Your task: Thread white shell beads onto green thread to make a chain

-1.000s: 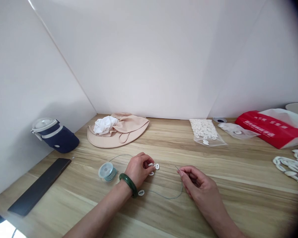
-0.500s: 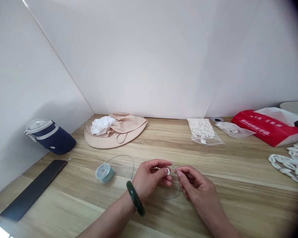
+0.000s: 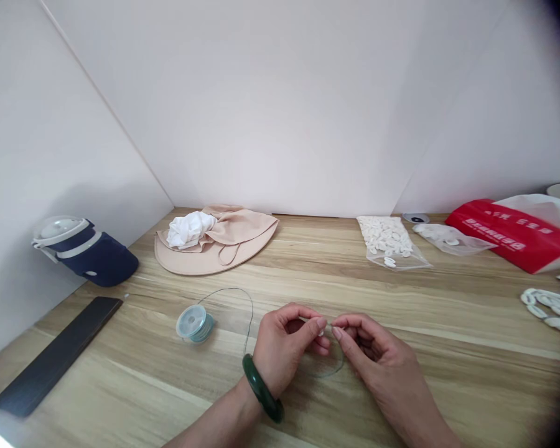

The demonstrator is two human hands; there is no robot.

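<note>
Between its thumb and fingers, my left hand point(image 3: 292, 339) pinches a small white piece point(image 3: 322, 333), mostly covered by the fingertips. My right hand point(image 3: 378, 348) is closed on a thin green thread point(image 3: 341, 361) close by on the right. The fingertips of both hands nearly meet, and a loop of thread hangs below them. A green bangle point(image 3: 262, 389) circles the left wrist. Left of the hands lies a spool of pale green thread point(image 3: 195, 323), its strand curving over the wooden table point(image 3: 168, 386) to the left hand.
At the back lie a beige hat point(image 3: 242, 239) with white cloth point(image 3: 191, 229), a bag of white pieces point(image 3: 387, 239), a smaller bag point(image 3: 450, 238) and a red package point(image 3: 513, 233). A blue bottle point(image 3: 91, 252) and black strip point(image 3: 58, 354) are left; a white chain point(image 3: 553, 308) is right.
The fingertips of my two hands have come closer together, and the white piece is now more hidden. The view has shifted slightly.
</note>
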